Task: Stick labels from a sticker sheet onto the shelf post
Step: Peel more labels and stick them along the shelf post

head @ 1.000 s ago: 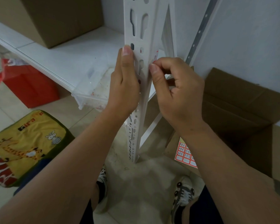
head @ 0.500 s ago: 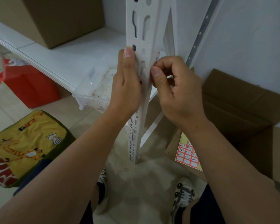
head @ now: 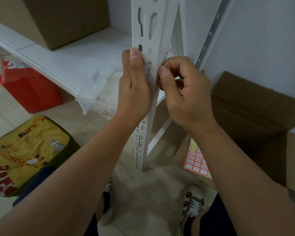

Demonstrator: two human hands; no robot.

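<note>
A white slotted shelf post [head: 152, 28] stands upright in the middle of the view. My left hand [head: 134, 87] wraps around the post's left face, thumb up along it. My right hand [head: 186, 92] is curled against the post's right edge, thumb and fingers pinching a small red-edged label [head: 164, 59] against the metal; most of the label is hidden behind the post edge. A sticker sheet [head: 197, 161] with red-framed handwritten labels lies on a cardboard flap at the lower right, partly hidden by my right forearm.
A white shelf board [head: 61, 60] carries a brown box [head: 61, 19] and a clear plastic tray [head: 99, 92]. An open cardboard box [head: 255, 108] sits right of the post. On the floor are a red bag [head: 29, 87], a yellow giraffe cushion [head: 24, 150] and my shoes.
My right thumb has slid a little down along the post's edge, pressing on the label. My left hand keeps the same grip on the post.
</note>
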